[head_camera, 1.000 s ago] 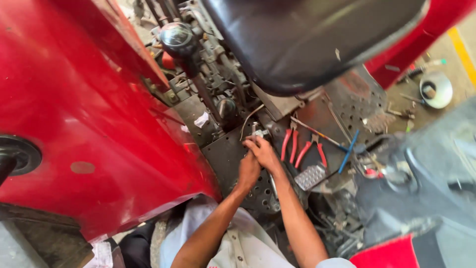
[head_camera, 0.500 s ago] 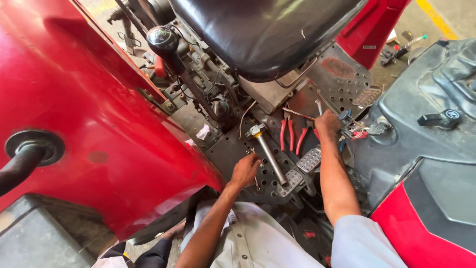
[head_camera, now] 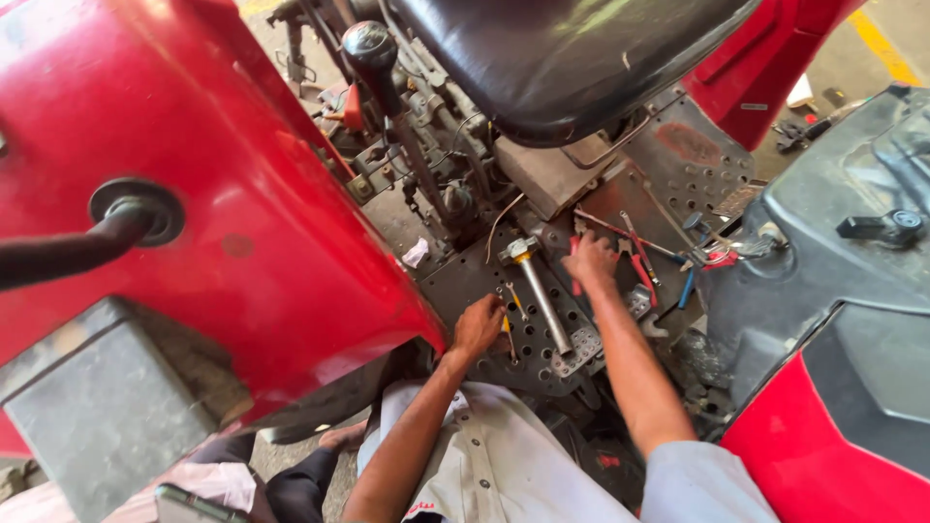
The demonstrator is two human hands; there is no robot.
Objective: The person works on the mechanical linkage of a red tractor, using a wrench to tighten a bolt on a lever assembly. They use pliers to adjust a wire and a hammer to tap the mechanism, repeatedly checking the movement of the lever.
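Below, seen from the head camera: two bare hands on a perforated dark metal footplate (head_camera: 542,349) of a red vehicle, under a black seat (head_camera: 572,58).

Left hand (head_camera: 477,327): resting on the near left part of the footplate, fingers curled together over a small spanner (head_camera: 511,302) and a thin tool with a yellow part (head_camera: 508,329); whether actually clamped on either, cannot tell.

Right hand (head_camera: 591,260): laid palm down farther along the plate, fingers close together and bent over red-handled pliers (head_camera: 639,271); grip not visible (fingertips hidden by the hand's own back).

Between the hands: a long steel hammer-like tool (head_camera: 538,295), bright shaft, yellowish collar below a squared head, lying flat on the plate, head away from the person, foot end beside a small studded pedal pad (head_camera: 579,349).

Right of the right hand: a loose scatter of hand tools, among them a blue-handled screwdriver (head_camera: 686,289) and thin rods, all lying directly on the plate rather than in any tray or box.

Surroundings: red fender (head_camera: 194,194) at left, black-knobbed lever (head_camera: 373,48) upright above the plate, grey box (head_camera: 87,407) at lower left, grey and red bodywork (head_camera: 843,320) at right.
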